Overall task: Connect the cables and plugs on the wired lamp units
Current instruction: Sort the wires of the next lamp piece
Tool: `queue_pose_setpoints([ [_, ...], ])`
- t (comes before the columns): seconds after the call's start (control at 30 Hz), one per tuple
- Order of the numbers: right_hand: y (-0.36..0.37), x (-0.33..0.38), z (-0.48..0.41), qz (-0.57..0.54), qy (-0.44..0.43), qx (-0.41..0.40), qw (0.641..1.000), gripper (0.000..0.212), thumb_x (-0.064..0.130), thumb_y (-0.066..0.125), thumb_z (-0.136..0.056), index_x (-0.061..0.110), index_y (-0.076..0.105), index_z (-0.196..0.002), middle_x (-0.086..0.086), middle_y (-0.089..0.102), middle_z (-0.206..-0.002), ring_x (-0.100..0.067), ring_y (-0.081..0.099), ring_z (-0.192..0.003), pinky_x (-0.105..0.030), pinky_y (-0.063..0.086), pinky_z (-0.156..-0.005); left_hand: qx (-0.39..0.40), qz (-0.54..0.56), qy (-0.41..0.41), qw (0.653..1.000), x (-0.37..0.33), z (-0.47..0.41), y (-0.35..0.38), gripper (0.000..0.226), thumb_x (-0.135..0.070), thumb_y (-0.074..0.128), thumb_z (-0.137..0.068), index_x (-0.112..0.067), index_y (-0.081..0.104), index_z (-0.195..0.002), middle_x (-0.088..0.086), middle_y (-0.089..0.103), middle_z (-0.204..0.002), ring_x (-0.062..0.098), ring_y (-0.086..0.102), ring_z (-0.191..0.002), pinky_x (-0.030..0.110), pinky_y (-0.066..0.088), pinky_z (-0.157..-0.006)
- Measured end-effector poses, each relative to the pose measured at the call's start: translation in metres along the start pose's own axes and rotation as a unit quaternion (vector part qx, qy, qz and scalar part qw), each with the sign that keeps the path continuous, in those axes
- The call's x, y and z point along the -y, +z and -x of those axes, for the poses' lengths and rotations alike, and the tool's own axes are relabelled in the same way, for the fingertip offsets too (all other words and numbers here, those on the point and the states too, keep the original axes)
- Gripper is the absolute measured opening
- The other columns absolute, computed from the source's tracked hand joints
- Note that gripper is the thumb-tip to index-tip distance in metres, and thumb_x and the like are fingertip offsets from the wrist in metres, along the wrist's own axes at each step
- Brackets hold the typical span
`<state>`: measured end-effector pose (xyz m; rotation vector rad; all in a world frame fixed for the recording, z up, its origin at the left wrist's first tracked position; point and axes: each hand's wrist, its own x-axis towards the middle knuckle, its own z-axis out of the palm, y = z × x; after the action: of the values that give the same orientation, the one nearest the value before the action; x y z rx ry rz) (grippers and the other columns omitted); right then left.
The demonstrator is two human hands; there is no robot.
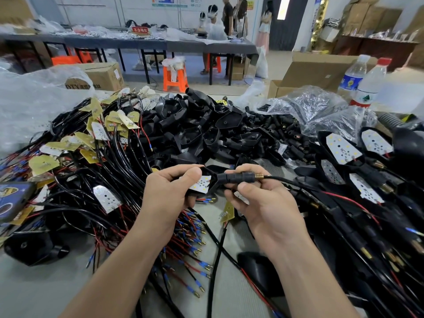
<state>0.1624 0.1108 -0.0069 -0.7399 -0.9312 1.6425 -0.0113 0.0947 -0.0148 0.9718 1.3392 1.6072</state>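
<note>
Steadying a black plastic lamp housing [207, 183], left hand [171, 191] grips it while right hand [259, 198] pinches its black stem sleeve [236, 177], seating the cable.

The lamp shell [214, 183] is smooth black plastic with a dull sheen, and its board [199, 184] is matt white. The plug [236, 177] is matt black plastic or rubber, tipped by a brass-coloured metal spring [258, 176]. The cables [216, 255] have glossy black sheaths. The desk [57, 283] is matt grey. The bags [27, 104] are clear, crinkled film. The 2 bottles [369, 83] are clear plastic.
</note>
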Motion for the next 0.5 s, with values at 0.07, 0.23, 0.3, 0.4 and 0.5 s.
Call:
queue_pose_setpoints([
  [0.07, 0.0, 0.001, 0.0, -0.001, 0.002, 0.002, 1.0, 0.047, -0.019, 0.05, -0.088, 0.019, 0.077, -0.083, -0.016, 0.076, -0.106, -0.023, 0.073, -0.089, -0.032, 0.06, -0.079, -0.005, -0.001, -0.011, 1.0, 0.001, 0.0, 0.001, 0.019, -0.016, 0.073, -0.095, -0.026, 0.084, -0.084, 0.001, 0.069, -0.063, 0.011, 0.048, -0.041, 0.021, 0.043, -0.043],
  [0.23, -0.002, 0.004, 0.001, -0.029, 0.009, -0.046, 0.998, 0.029, -0.014, 0.053, -0.091, 0.004, 0.073, -0.103, -0.017, 0.077, -0.099, -0.02, 0.069, -0.072, -0.027, 0.059, -0.068, 0.017, 0.005, -0.024, 1.0, 0.002, 0.001, 0.0, 0.016, -0.019, 0.072, -0.096, -0.025, 0.084, -0.088, 0.001, 0.072, -0.07, 0.012, 0.053, -0.045, 0.023, 0.047, -0.048],
  [0.3, -0.001, 0.004, 0.0, -0.04, 0.002, -0.068, 0.997, 0.027, -0.014, 0.05, -0.093, 0.004, 0.067, -0.103, -0.018, 0.076, -0.097, -0.02, 0.066, -0.069, -0.028, 0.057, -0.067, 0.077, 0.013, -0.042, 0.996, -0.001, 0.0, -0.003, 0.018, -0.02, 0.068, -0.098, -0.027, 0.084, -0.096, 0.005, 0.072, -0.073, 0.013, 0.058, -0.052, 0.022, 0.046, -0.05],
  [0.4, -0.002, 0.004, -0.002, -0.065, -0.002, -0.084, 0.994, 0.029, -0.016, 0.047, -0.094, 0.01, 0.059, -0.098, -0.017, 0.076, -0.096, -0.019, 0.062, -0.066, -0.03, 0.054, -0.069, 0.172, 0.042, -0.082, 0.981, -0.006, -0.003, -0.011, 0.027, -0.01, 0.072, -0.089, -0.027, 0.083, -0.109, 0.013, 0.075, -0.086, 0.016, 0.067, -0.064, 0.021, 0.054, -0.057],
  [0.5, -0.003, 0.005, -0.003, -0.078, -0.01, -0.067, 0.995, 0.032, -0.018, 0.05, -0.09, 0.011, 0.063, -0.094, -0.015, 0.077, -0.098, -0.019, 0.064, -0.068, -0.029, 0.055, -0.073, 0.179, 0.05, -0.098, 0.978, -0.006, -0.004, -0.015, 0.036, -0.002, 0.073, -0.086, -0.026, 0.083, -0.11, 0.018, 0.078, -0.101, 0.023, 0.074, -0.074, 0.021, 0.059, -0.065],
])
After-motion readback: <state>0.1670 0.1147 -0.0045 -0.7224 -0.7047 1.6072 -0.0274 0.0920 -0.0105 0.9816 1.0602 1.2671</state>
